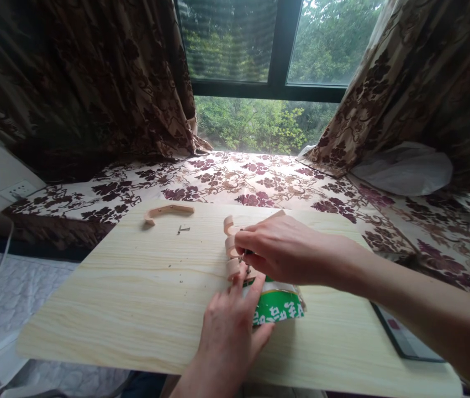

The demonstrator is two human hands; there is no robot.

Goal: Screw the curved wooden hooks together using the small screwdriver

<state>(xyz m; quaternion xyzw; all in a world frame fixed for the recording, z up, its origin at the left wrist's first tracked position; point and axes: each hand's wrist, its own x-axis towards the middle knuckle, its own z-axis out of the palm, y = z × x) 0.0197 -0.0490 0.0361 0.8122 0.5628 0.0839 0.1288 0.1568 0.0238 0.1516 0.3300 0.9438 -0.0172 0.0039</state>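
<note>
Curved wooden pieces with hooked ends (233, 269) stand in a row at the middle of the wooden table. My left hand (228, 326) lies low in front of them, its fingertips pressed on the nearest wooden piece and its thumb by a green printed packet (278, 305). From the right, my right hand (280, 249) reaches over the pieces with its fingers closed. A small dark bit shows under those fingers; its kind is hidden. Small dark metal fittings show between the two hands.
On the table (135, 309), a separate bent wooden piece (170, 210) lies at the far left, with screws (184, 229) near it. A dark-edged tablet-like object (408, 337) rests at the right under my forearm. Behind is a flower-patterned window ledge (255, 179) with a white bag (404, 168).
</note>
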